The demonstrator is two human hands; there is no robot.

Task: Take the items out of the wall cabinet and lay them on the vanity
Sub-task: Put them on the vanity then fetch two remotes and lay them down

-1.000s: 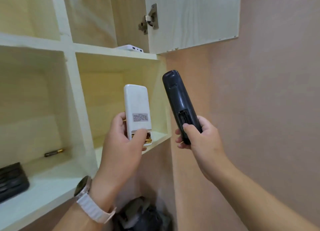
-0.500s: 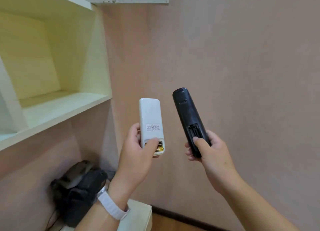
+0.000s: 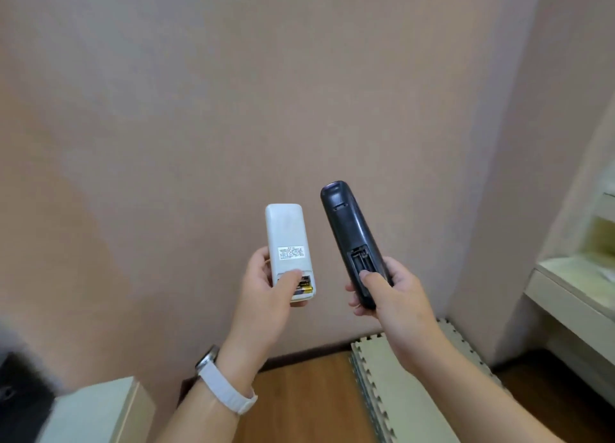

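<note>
Well, in the head view my left hand (image 3: pixel 266 296) curls its fingers (image 3: pixel 261 263) round the white remote (image 3: pixel 288 239), thumb partly over its uncovered batteries (image 3: pixel 305 285); my right hand (image 3: pixel 394 296) grips the black remote (image 3: pixel 347 236) low. Both sit near centre, the tabletop (image 3: pixel 565 293) at 3 o'clock. Batteries may drop out; the black one may tip.

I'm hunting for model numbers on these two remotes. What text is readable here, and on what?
No text reads clearly.
On the white remote, the back sticker carries several printed lines, too small and blurred to read.
The batteries in its open bay: print unreadable.
The black remote: no text visible.
</note>
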